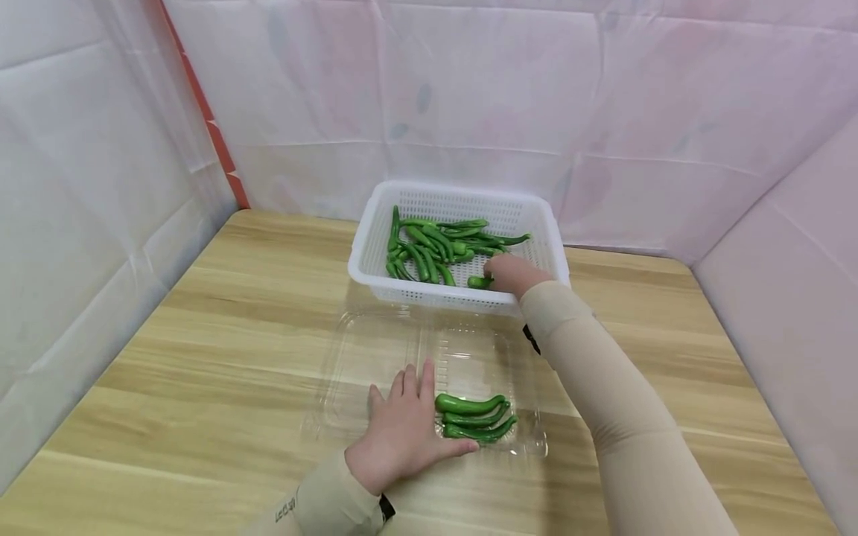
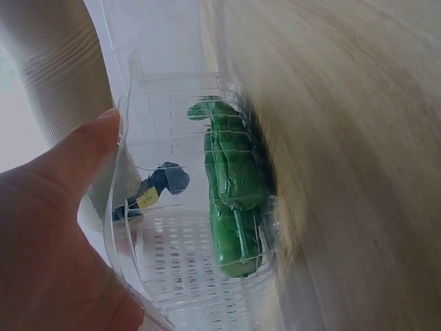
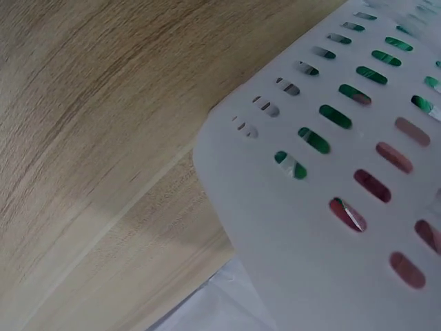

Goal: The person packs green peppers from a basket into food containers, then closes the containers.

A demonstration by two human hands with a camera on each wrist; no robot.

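Note:
My left hand (image 1: 402, 432), fingers spread, rests on a clear plastic clamshell box (image 1: 375, 342) that lies unfolded on the table. Its thumb lies along the box's front rim, seen closely in the left wrist view. Several green chili peppers (image 1: 469, 406) lie side by side in the box's right half, next to that hand. Inside a white perforated basket (image 1: 456, 296) behind the box, my right hand (image 1: 515, 274) has its fingers curled over a green chili pepper (image 1: 479, 283), whose end sticks out leftward. The basket wall hides those fingertips in the right wrist view.
A heap of green chili peppers (image 1: 429, 249) fills the left and middle of the basket. The basket stands at the back of the wooden table (image 1: 221, 320), close to a cloth wall (image 1: 469, 89). More cloth hangs at both sides.

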